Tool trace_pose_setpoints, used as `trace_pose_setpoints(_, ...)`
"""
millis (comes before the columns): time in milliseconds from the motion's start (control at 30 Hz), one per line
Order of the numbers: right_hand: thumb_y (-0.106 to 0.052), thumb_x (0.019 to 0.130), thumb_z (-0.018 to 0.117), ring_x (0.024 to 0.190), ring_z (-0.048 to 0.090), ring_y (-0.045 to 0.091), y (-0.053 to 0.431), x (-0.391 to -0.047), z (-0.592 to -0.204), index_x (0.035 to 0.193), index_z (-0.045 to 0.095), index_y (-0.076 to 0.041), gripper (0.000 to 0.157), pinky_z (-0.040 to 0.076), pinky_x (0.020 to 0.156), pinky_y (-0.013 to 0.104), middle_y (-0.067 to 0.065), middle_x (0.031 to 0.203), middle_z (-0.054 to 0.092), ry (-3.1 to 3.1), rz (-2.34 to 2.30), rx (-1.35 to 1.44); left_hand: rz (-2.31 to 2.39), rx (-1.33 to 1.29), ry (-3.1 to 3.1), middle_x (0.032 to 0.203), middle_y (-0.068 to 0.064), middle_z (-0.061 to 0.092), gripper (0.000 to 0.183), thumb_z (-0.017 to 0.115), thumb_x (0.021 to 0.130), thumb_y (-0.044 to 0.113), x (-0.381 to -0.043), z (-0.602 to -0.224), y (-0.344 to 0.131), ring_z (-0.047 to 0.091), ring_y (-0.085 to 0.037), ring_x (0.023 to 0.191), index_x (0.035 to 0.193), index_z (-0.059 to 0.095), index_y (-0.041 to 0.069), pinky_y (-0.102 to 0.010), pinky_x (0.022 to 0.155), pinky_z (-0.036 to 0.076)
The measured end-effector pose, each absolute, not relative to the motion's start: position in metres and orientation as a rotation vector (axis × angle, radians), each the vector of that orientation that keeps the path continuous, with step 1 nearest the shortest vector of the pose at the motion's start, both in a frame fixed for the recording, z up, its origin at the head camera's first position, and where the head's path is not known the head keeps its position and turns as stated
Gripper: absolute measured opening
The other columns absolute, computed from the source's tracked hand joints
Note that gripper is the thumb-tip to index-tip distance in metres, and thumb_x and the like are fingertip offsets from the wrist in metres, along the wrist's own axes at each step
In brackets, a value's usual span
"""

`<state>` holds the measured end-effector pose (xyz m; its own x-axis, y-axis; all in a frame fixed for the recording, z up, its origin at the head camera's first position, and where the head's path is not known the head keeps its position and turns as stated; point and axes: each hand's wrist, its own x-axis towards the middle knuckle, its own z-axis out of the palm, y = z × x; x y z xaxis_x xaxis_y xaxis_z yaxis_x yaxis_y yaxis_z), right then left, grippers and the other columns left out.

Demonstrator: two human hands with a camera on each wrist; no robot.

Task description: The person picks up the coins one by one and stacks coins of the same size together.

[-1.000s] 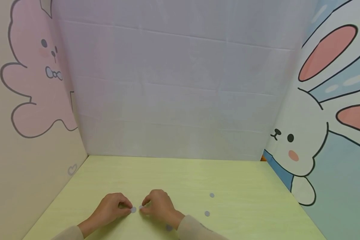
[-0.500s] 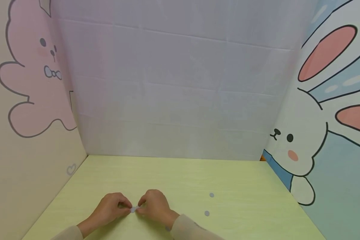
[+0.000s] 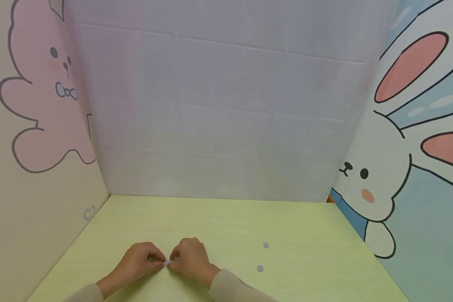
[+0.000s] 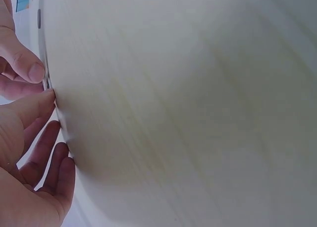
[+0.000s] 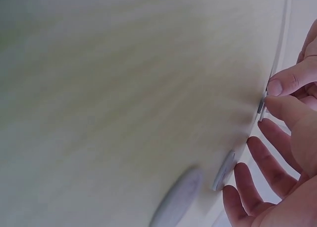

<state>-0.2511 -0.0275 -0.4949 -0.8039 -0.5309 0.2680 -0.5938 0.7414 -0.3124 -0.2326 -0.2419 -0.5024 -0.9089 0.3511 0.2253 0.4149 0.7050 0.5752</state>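
Note:
My left hand point(image 3: 137, 261) and right hand point(image 3: 191, 259) meet fingertip to fingertip low in the head view, left of the middle. Between them a small grey disc point(image 3: 166, 263) shows, mostly covered by fingers. Thumb and forefinger of each hand pinch at this spot, close to the tabletop. In the right wrist view a grey edge point(image 5: 262, 103) peeks out between the thumbs, while the right hand's other fingers point(image 5: 272, 165) spread toward the surface. Seen from the left wrist, the left hand point(image 4: 37, 152) has its lower fingers against the table and covers the discs.
Two more grey discs, one farther back point(image 3: 266, 245) and one nearer point(image 3: 260, 268), lie to the right on the yellow-green table point(image 3: 226, 222). The right wrist view shows a large-looking disc point(image 5: 178, 197) close by. Cartoon-printed panels point(image 3: 434, 218) and a pale backdrop point(image 3: 219, 117) surround the table.
My right hand has slid left with its disc until it meets the disc at the left hand. Its sleeve now covers the disc near the front. The left hand stays nearly still.

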Motion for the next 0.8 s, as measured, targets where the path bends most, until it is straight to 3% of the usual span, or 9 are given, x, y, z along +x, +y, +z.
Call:
trace_pose_setpoints(500, -0.042, 0.085, 0.089, 0.078, 0.052, 0.000, -0.0330, -0.2498, -0.4963, 0.086, 0.086, -0.033, 0.009, 0.041, 0.068, 0.023, -0.018, 0.083, 0.068, -2.820, 0.517, 0.850, -0.995, -0.627, -2.805, 0.091, 0.018, 0.072, 0.014, 0.093, 0.082, 0.023, -0.2330, -0.5032, -0.2436, 0.064, -0.002, 0.085, 0.087, 0.082, 0.029, -0.024, 0.074, 0.052)
trace_pose_setpoints(800, -0.037, 0.083, 0.091, 0.077, 0.053, -0.001, -0.0281, -0.2495, -0.4948, 0.090, 0.087, -0.027, 0.013, 0.040, 0.070, 0.018, -0.015, 0.083, 0.072, -2.785, 0.581, 0.887, -1.037, -0.616, -2.811, 0.091, 0.016, 0.072, 0.014, 0.093, 0.081, 0.020, -0.2334, -0.5036, -0.2439, 0.065, -0.003, 0.085, 0.086, 0.082, 0.027, -0.023, 0.074, 0.052)
